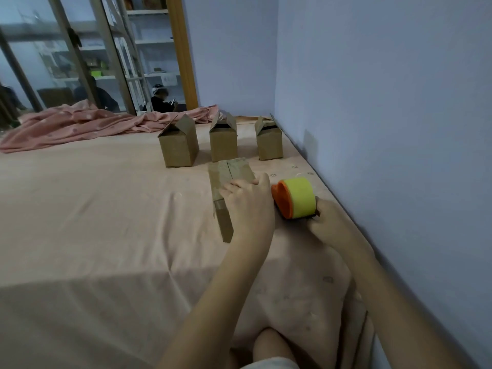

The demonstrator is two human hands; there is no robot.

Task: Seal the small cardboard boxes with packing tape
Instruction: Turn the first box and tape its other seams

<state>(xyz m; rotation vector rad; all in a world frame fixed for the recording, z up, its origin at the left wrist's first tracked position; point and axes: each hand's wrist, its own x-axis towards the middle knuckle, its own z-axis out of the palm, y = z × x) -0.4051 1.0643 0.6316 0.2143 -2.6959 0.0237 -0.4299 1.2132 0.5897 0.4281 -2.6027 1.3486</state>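
- no brand, label or writing can be read on any box or on the tape tool.
- the surface is a bed (pixel 93 209) covered with a pale pink sheet; small faint printed motifs show on the sheet near the right edge, too small to make out.
- a crumpled pink blanket (pixel 80 123) lies along the far left of the bed.
- a plain bluish wall (pixel 372 102) runs along the right side and meets a far wall at the corner.
- at far left stands a glass sliding door (pixel 80 54) with a wooden frame; white shelves (pixel 154 41) and two blurred seated people show beyond it.
- four cardboard boxes in all.
- three unsealed boxes (pixel 223 141) stand upright in a row at the far side, apart from one another, top flaps raised.
- the near box (pixel 226 182) lies closed in front of the middle one, with a strip of clear tape over its top seam and down the near end.
- one tape dispenser (pixel 294 198), orange with a yellow-green roll, sits just right of the near box.
- the left hand (pixel 249 201) rests on top of the near box, fingers curved over its right edge, pressing it down.
- the right hand (pixel 327 219) grips the near end of the tape dispenser, fingers curled round it.
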